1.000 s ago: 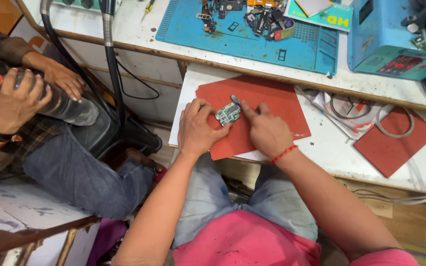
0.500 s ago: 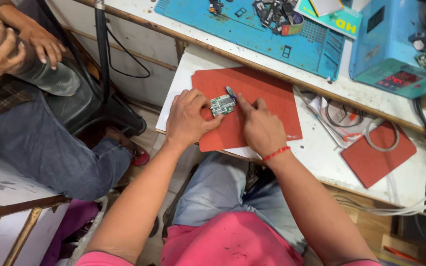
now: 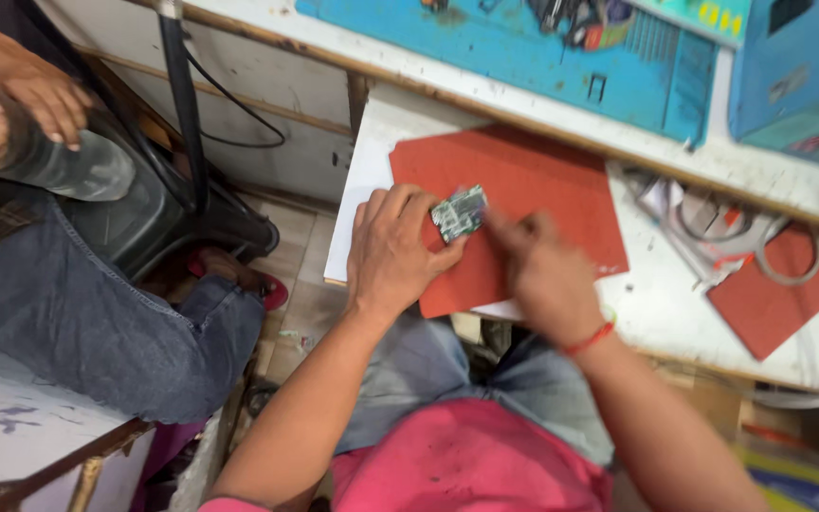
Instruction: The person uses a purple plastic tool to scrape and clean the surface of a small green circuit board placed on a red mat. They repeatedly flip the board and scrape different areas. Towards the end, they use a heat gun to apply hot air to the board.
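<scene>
A small greenish circuit board (image 3: 458,212) lies over a red mat (image 3: 533,180) on a white pull-out shelf (image 3: 370,171). My left hand (image 3: 392,251) grips the board's left side between thumb and fingers. My right hand (image 3: 540,270), blurred by motion, sits just right of the board with its fingers bunched toward it; whether it holds a tool I cannot tell. A red thread band circles my right wrist.
A blue work mat (image 3: 542,52) with small tools lies on the bench behind. A blue box device (image 3: 798,71) stands at the top right. A second red mat (image 3: 774,289) and cables (image 3: 713,232) lie right. Another person sits at left holding a bottle (image 3: 68,166).
The view has shifted left and closer. My right hand has drawn back slightly to the right of the board and blurs. My left hand keeps its hold on the board.
</scene>
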